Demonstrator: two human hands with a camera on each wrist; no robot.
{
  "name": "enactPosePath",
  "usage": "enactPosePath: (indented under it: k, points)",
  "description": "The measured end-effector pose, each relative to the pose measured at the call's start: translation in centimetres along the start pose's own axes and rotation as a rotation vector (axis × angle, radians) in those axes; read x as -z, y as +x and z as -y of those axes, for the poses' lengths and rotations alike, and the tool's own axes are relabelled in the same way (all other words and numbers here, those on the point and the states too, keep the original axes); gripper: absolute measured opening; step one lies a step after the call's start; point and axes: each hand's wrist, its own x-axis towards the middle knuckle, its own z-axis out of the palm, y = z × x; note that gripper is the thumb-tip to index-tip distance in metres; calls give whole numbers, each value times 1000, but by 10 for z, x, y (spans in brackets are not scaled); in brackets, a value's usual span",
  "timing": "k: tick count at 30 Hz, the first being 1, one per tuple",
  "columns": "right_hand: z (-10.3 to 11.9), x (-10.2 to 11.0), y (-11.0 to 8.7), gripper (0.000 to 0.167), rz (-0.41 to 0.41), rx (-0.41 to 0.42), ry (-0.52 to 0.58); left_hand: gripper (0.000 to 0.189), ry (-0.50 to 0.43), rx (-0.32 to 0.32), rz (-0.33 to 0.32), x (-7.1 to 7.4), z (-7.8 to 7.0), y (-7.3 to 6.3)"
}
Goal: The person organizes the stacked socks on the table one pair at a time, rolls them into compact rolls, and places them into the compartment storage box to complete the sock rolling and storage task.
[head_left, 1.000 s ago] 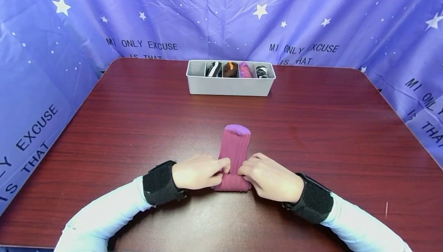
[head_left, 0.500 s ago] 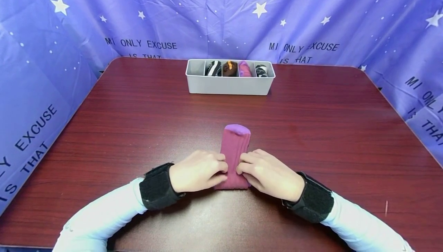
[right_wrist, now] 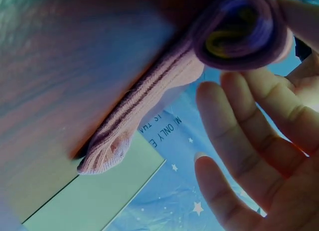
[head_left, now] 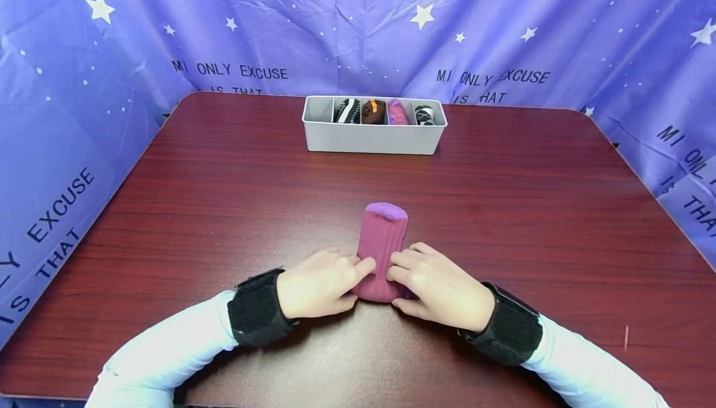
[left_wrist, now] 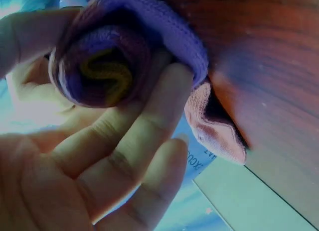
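On the table, a maroon sock [head_left: 383,234] with a lilac far end lies lengthwise, its near end rolled up. My left hand [head_left: 319,285] grips the left end of the roll, thumb on the near side and fingers on top and beyond. At the right end, my right hand [head_left: 440,285] holds the roll between thumb and fingers. The left wrist view shows the coiled roll [left_wrist: 172,34] end-on, with a yellow strip at its centre. From the right wrist, the opposite end of the roll [right_wrist: 274,44] also shows yellow inside, and the flat part of the sock stretches away.
Toward the back of the table [head_left: 224,178] stands a light grey divided box [head_left: 371,139]. Several of its compartments hold rolled socks: black-and-white striped, brown with orange, pink-purple [head_left: 398,112] and black-and-white patterned. The leftmost compartment shows nothing inside. A blue starry curtain [head_left: 358,28] hangs behind.
The rolled near end has advanced slightly away from me, shortening the flat part. Both hands have shifted their fingers on the roll, staying at its two ends. The box has stayed put.
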Motion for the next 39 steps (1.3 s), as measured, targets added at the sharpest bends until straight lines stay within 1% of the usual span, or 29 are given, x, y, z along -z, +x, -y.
enactPosePath:
  k: [3,9,13,16,20,22,24,28,31,34,39]
  points:
    - [0,-1,0,17,-10,-10,7,26,-56,9,10,1,1,1]
    - [0,-2,-1,10,14,-8,-2,16,-25,-7,21,0,1,1]
    - [1,-2,-1,9,42,5,-21,10,-43,-18,44,0,2,1]
    - [1,-2,-2,11,55,8,-22,11,-108,-11,68,0,3,3]
    - [0,-3,-2,15,39,-4,-17,14,-219,36,110,1,5,4]
    - [-1,-4,-2,16,22,-6,-11,15,-239,54,127,1,5,4]
    - [-2,-5,-2,21,11,-9,1,14,-222,54,120,2,4,4]
    - [-2,-6,-3,32,6,-21,28,9,-158,13,41,1,4,4]
    - [-2,-7,-4,35,13,-28,44,8,-139,-15,-3,-1,4,4]
    - [-3,-7,-4,35,18,-30,48,8,-127,-24,6,-1,3,4]
    - [-3,-6,-3,31,4,-24,43,8,-66,-7,63,1,2,3]
